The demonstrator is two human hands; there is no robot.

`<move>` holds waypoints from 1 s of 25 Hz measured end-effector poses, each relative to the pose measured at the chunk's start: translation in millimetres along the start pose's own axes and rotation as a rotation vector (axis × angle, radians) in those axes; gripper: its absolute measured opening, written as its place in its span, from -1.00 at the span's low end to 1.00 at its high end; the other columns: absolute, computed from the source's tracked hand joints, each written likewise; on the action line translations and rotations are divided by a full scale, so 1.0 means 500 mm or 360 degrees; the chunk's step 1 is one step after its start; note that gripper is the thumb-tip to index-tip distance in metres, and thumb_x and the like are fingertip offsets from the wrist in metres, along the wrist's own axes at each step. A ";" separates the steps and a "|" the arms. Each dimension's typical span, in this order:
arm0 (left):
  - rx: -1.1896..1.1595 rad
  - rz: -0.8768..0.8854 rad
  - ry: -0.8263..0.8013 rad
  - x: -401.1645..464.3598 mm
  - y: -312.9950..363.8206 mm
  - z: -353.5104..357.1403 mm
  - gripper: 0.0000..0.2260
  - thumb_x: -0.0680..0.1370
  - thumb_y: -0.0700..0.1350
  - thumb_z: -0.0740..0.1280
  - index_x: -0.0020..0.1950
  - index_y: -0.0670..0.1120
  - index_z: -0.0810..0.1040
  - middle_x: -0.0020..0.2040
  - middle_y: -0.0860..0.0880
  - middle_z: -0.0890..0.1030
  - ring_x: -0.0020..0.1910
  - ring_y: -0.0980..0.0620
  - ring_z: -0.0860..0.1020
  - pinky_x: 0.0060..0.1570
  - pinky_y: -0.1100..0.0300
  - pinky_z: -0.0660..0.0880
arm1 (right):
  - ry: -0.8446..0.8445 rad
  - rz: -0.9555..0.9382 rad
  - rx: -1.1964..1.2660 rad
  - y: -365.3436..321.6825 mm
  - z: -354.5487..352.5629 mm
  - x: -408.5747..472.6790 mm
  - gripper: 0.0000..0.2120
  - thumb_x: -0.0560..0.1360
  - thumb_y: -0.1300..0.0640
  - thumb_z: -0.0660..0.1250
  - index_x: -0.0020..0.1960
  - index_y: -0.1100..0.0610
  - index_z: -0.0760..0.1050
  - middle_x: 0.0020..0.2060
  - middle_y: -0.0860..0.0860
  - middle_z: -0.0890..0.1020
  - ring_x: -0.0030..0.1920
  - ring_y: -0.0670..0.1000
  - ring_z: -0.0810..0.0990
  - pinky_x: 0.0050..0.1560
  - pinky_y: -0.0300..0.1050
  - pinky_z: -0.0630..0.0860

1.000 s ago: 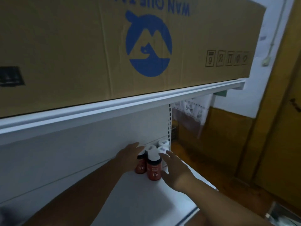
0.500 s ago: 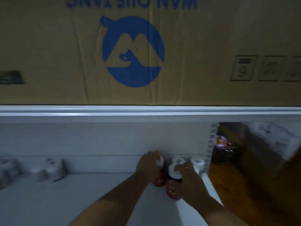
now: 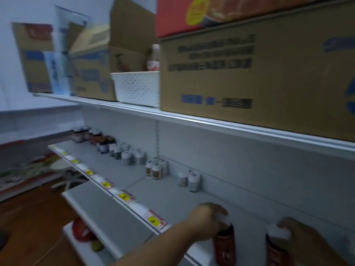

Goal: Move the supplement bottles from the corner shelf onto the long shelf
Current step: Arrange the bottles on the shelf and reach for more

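Left hand clamps the white cap of one red bottle, right hand clamps the cap of a second bottle, both held upright over the near end of the long shelf, close to its back wall. Cap-only grips are the risk: a loose lid could twist and drop a bottle. The view is blurred, so a hurried set-down might clip the front edge or knock the white jars further along.
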State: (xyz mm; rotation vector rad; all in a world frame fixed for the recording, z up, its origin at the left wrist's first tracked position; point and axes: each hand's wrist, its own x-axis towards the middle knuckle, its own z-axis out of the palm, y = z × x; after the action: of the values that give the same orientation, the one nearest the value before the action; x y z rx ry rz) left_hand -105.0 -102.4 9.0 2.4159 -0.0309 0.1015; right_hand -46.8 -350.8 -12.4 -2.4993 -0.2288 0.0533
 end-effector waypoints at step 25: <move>-0.0332 -0.0851 0.0769 -0.241 -0.894 -0.848 -0.79 0.41 -0.08 0.46 0.02 -0.08 0.61 0.03 -0.06 0.61 -0.04 0.06 0.58 -0.17 0.24 0.54 | -0.0930 -0.0829 0.0716 -1.161 0.816 0.228 -0.81 0.30 0.03 0.51 -0.15 -0.03 0.53 -0.04 0.06 0.64 -0.07 0.03 0.62 -0.10 -0.08 0.58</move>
State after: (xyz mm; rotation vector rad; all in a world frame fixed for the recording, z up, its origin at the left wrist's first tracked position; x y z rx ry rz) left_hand -230.1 512.8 20.5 2.0571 0.7766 0.4062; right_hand -60.0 367.6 3.8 -1.8581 -0.9806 0.5552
